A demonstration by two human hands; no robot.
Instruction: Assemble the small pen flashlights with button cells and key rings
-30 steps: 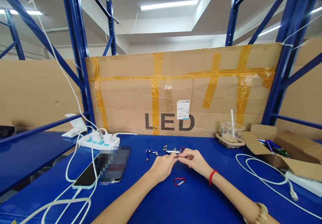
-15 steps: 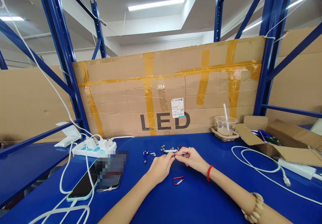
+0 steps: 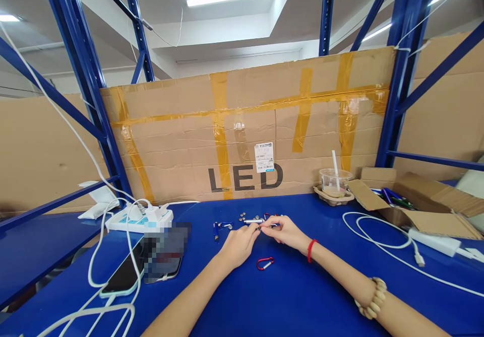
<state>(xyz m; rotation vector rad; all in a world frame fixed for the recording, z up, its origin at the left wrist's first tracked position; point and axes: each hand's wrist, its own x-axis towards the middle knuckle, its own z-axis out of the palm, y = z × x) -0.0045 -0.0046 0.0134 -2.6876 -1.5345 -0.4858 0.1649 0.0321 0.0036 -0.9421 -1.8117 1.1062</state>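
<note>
A piece (image 3: pixel 259 228) pinched between the left hand (image 3: pixel 238 246) and the right hand (image 3: pixel 285 230) is mostly hidden by fingertips and too small to be identified. A red clip (image 3: pixel 266 216) is partly covered by the right hand. A dark phone (image 3: pixel 171 262) is blurred by pixelation. Fine print on a label (image 3: pixel 264 157) cannot be read. Both forearms (image 3: pixel 189 294) are cut off by the bottom edge.
</note>
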